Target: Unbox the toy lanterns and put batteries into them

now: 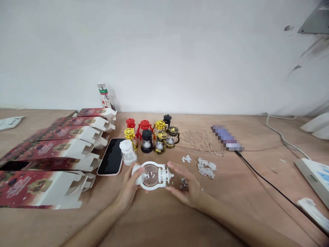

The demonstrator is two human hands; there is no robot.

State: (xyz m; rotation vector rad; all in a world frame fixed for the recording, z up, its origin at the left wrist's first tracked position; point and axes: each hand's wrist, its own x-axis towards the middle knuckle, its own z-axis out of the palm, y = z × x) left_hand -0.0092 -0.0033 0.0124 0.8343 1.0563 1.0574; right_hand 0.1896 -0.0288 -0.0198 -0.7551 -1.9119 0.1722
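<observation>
My left hand (130, 187) is closed around the base of a small white lantern (151, 176) with a clear globe, which lies sideways above the table with its top pointing right. Around the lantern's pointed cap, my right hand (189, 187) is open, thumb and fingers apart. A faint thin line shows near the cap; I cannot make out what it is. Small round metal pieces (184, 184) lie beside my right hand, partly hidden by it. Beyond my hands, several little lanterns in red, gold, black and bronze (159, 145) stand grouped, with another white lantern (128, 153) in front.
Bent wires (199, 141) and white plastic pieces (206, 168) lie right of the lanterns. Red printed boxes (61, 152) with open flaps fill the left, beside a black-screened phone (111, 157). A bottle (104, 96) stands by the wall. A cable (267, 187) runs from a blurred device (226, 138).
</observation>
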